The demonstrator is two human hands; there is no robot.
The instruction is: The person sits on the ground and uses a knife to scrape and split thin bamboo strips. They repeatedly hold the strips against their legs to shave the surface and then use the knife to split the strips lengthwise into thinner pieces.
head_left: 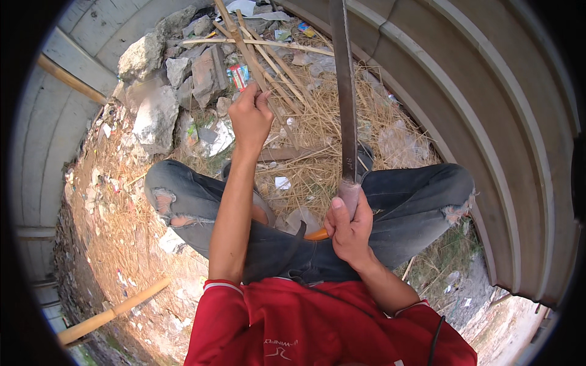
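My right hand (354,229) wraps around the pale wrapped handle of a machete (348,91). Its long, dark blade points away from me, past the top edge of the view. Farther forward, my left hand (251,119) is closed, its thumb and fingers pinched at a bamboo strip (259,73) that slants from the far left down toward the middle. How firmly it grips the strip is partly hidden. On my lap lies a tool with an orange handle (317,234); a dark curved piece (293,247) beside it may be its blade.
Several bamboo strips (284,70) lie crossed ahead over straw and shavings (314,195). Broken concrete chunks (155,119) are piled at the far left. A corrugated metal sheet (445,91) curves along the right, and a bamboo pole (116,310) lies at the lower left.
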